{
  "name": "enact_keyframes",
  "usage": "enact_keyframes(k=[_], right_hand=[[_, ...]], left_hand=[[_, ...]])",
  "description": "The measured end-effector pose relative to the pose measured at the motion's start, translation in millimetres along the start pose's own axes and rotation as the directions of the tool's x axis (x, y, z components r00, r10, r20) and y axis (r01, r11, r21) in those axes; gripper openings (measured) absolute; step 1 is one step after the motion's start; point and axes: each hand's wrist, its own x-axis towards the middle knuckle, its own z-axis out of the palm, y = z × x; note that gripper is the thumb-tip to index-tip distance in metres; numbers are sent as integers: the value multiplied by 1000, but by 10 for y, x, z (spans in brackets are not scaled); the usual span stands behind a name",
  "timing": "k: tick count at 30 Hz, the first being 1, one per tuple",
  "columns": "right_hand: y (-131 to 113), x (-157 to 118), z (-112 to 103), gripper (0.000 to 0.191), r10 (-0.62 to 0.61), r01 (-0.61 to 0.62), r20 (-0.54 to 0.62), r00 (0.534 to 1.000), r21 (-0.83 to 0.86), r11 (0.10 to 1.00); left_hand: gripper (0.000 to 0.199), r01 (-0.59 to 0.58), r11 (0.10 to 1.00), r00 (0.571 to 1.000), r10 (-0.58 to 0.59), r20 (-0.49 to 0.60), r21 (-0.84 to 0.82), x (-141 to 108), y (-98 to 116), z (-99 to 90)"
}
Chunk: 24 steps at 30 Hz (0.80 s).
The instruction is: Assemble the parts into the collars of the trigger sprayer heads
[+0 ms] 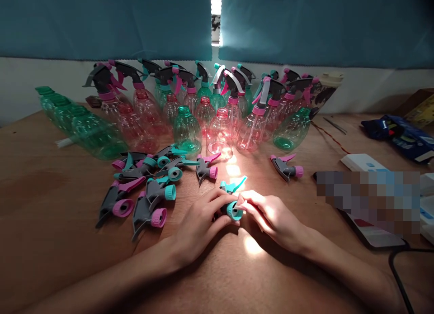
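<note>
A grey and teal spray head [234, 211] is held low over the wooden table, its teal collar facing me and its teal trigger pointing up to the right. My left hand [203, 219] wraps round it from the left, thumb below the collar. From the right, my right hand [271, 214] has its fingers pinched together at the collar's upper right edge; anything between those fingertips is too small to make out. Several loose spray heads with pink or teal collars, such as a pink one [149, 214], lie left of my hands. Another pink one [287, 167] lies to the right.
Green and pink clear bottles [219, 135] stand in rows behind, many with spray heads on. Green bottles [96, 133] lean at the left. A dark-edged device [376, 235], a white box [361, 162], a black cable [393, 264], tweezers [335, 125] and a blue packet [400, 137] are at the right.
</note>
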Motion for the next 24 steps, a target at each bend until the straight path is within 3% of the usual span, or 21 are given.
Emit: enact_keyframes(k=[6, 10, 15, 19, 24], right_hand=[[-88, -11, -96, 22, 18, -15, -64, 998, 57, 998], [6, -3, -121, 16, 85, -74, -137, 987, 80, 994], [169, 45, -106, 17, 124, -124, -1, 992, 30, 992], [131, 77, -133, 21, 141, -137, 104, 985, -38, 990], [105, 89, -120, 25, 113, -111, 81, 990, -31, 993]], left_hand=[[26, 112, 994, 983, -113, -145, -11, 11, -3, -8], [31, 122, 991, 986, -127, -104, -56, -4, 6, 16], [30, 135, 987, 980, -147, -138, -89, -5, -8, 12], [29, 122, 987, 976, -138, -171, -104, 5, -19, 1], [31, 104, 991, 976, -117, -185, -80, 7, -38, -1]])
